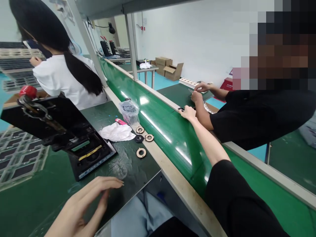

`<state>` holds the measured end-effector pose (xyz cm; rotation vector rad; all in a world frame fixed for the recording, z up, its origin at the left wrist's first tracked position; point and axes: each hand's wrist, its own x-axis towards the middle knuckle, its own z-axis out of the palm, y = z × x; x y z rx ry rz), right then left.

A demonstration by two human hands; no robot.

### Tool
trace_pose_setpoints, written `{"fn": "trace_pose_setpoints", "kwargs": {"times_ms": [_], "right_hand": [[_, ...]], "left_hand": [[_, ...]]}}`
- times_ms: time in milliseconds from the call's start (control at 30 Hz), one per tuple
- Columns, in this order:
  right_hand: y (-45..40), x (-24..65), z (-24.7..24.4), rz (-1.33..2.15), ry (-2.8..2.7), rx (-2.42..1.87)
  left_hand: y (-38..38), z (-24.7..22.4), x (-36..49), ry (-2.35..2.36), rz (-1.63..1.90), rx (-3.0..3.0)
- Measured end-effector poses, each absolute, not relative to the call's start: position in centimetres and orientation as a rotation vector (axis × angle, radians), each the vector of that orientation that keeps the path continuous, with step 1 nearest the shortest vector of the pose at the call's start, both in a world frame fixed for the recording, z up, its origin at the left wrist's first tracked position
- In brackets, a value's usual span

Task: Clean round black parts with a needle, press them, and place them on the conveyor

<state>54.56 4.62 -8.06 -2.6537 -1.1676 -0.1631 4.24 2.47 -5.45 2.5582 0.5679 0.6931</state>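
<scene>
Low over the dark green table, my left hand has its fingers stretched out and holds nothing. Across the green conveyor belt reaches my right hand, its fingers pressed on a small dark object at the far rail; its kind I cannot make out. In front of my left hand stands a black toggle-clamp press fixture with a red-capped handle. Beside the near rail lie several ring-shaped parts, among them a tan ring and a black ring.
A white cloth, a pink tube and a clear plastic bag lie by the near rail. Clear trays stand at left. A person in white sits ahead; a person in black works across the belt.
</scene>
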Motion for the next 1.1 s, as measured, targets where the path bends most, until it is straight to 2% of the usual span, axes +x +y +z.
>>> {"fn": "trace_pose_setpoints", "kwargs": {"times_ms": [233, 400, 533, 700, 933, 1100], "right_hand": [[-3.5, 47.6, -10.6, 0.005, -1.542, -2.483], [-10.6, 40.8, -12.2, 0.095, -1.802, -2.224], [-12.6, 38.1, -12.7, 0.045, -1.928, -1.863], [-10.4, 36.0, -12.1, 0.090, -1.872, -1.527], [-4.3, 30.6, -9.8, 0.579, -1.756, -1.220], [1.6, 26.8, -8.5, 0.497, -1.791, -1.031]], "left_hand": [[5.1, -8.1, 8.1, 0.345, 0.606, 2.556], [6.9, -9.9, 12.4, 0.432, 0.631, 2.457], [7.0, -11.6, 15.0, 0.543, 0.695, 2.625], [6.4, -12.6, 16.2, 0.646, 0.572, 2.608], [5.4, -12.2, 11.7, 0.609, 0.597, 2.534], [4.5, -12.8, 7.3, 0.652, 0.657, 2.529]]}}
